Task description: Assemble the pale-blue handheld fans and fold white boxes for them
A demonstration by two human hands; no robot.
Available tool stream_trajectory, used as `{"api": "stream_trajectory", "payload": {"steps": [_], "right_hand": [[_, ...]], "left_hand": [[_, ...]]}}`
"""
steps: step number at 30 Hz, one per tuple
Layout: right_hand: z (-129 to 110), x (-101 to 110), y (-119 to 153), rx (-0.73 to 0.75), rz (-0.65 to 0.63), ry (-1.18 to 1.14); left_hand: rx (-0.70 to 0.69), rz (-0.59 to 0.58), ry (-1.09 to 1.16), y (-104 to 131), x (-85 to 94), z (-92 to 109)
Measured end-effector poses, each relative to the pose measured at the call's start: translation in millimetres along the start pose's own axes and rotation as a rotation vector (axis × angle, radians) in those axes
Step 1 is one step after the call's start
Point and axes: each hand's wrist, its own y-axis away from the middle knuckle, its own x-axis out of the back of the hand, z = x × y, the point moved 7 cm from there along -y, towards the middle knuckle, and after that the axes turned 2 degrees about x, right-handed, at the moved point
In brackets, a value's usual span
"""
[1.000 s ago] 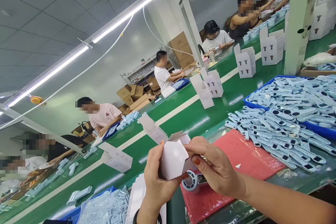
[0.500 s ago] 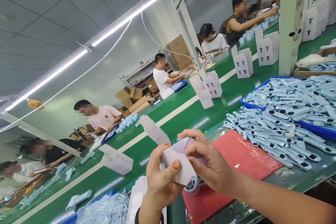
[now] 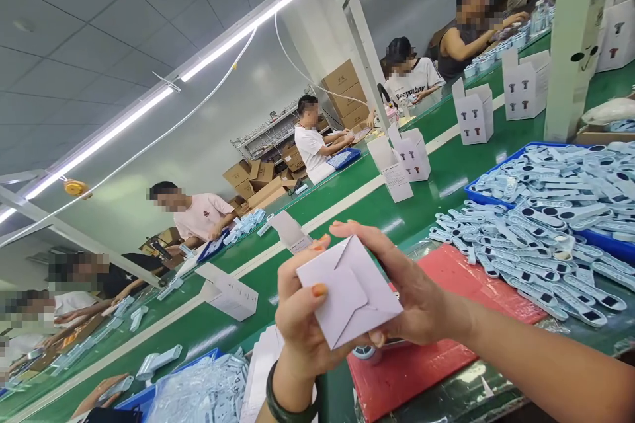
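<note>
A white carton [image 3: 354, 297] is held up between both hands, its square end with interlocked, folded flaps facing the camera. My left hand [image 3: 302, 310] grips its left side, the thumb lying on the end face. Around the right and upper side my right hand [image 3: 421, 291] is closed, with some fingers hidden behind the carton. Below it lies a red mat [image 3: 461, 297], where a light blue and grey device [image 3: 364, 351] is partly covered by the hands and carton.
Light blue handle-like parts [image 3: 540, 251] are heaped at right, partly in a blue tray [image 3: 479, 197]. Flat white cartons [image 3: 262, 370] and a bagged pile [image 3: 198, 390] lie at lower left. Open cartons [image 3: 231, 294] stand on the green conveyor [image 3: 317, 225]. Another person's hand [image 3: 102, 396] holds a part at lower left.
The carton's end flaps now lie folded flat, and the carton is turned with that end toward the camera. My right hand has moved from the flaps to its side. Another person's hand has appeared at lower left.
</note>
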Motion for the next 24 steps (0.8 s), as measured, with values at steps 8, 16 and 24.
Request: {"api": "stream_trajectory", "payload": {"steps": [8, 16, 24], "right_hand": [[15, 12, 29, 0.013, -0.067, 0.32], [23, 21, 47, -0.077, -0.087, 0.356], [29, 24, 55, -0.139, -0.127, 0.382]], "left_hand": [[0.417, 0.017, 0.523, 20, -45.0, -32], [0.521, -0.022, 0.491, 28, -64.2, -53], [0.465, -0.073, 0.341, 32, -65.1, -69]]}}
